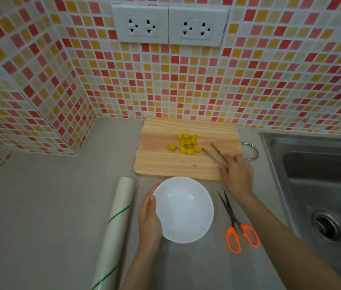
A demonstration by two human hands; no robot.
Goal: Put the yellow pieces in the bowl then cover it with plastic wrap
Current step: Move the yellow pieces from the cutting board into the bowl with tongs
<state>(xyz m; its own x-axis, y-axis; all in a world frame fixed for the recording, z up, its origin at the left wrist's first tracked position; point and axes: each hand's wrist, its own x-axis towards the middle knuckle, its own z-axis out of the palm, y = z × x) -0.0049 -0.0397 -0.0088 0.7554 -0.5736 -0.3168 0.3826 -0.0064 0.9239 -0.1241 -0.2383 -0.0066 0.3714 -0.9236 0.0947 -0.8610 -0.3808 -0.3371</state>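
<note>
Transfer step barely begun: round white bowl [183, 209] empty, left hand [149, 218] with straight fingers against its left rim, right hand [237, 174] pinching spread metal tongs [214, 154] beyond it beside yellow cut pieces [186, 144]; next, close tips on one.

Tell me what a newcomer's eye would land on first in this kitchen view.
Probably the small heap of yellow pieces on the wooden cutting board against the tiled wall, with the right hand pointing metal tongs at them. Next, the empty white bowl in front of the board, steadied by the left hand, and the orange-handled scissors to its right.
</note>
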